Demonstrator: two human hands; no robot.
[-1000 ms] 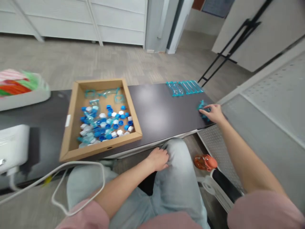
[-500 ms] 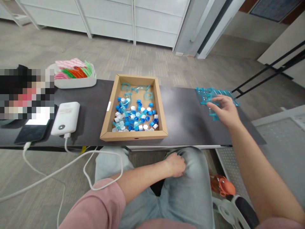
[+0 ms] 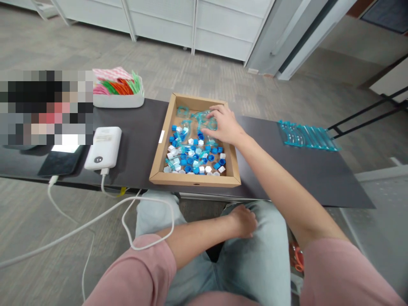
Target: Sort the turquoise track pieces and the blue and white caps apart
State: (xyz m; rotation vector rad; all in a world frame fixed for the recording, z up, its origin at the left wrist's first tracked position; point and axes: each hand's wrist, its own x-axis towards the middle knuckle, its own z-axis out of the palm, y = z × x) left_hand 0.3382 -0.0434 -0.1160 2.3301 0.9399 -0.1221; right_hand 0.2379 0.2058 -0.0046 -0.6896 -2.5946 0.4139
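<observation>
My right hand (image 3: 223,125) reaches into the far right part of a shallow cardboard box (image 3: 194,180) on the black table (image 3: 287,174). Its fingers are spread over clear teal plastic pieces (image 3: 183,111) at the box's far end. Several small blue and white hexagonal caps (image 3: 194,157) fill the near half of the box. A row of clear teal pieces (image 3: 306,136) lies on the table to the right, apart from the hand. My left hand (image 3: 244,221) rests flat on my thigh below the table edge, holding nothing.
A white power bank (image 3: 103,147) with a white cable (image 3: 127,212) and a dark phone (image 3: 60,163) lie left of the box. A white tray of red, green and pink items (image 3: 116,91) stands at the back left. Carpeted floor and white cabinets lie beyond.
My right hand has left the teal pieces at the table's right end and swung left into the box. The view turned left. My left hand stayed on my thigh.
</observation>
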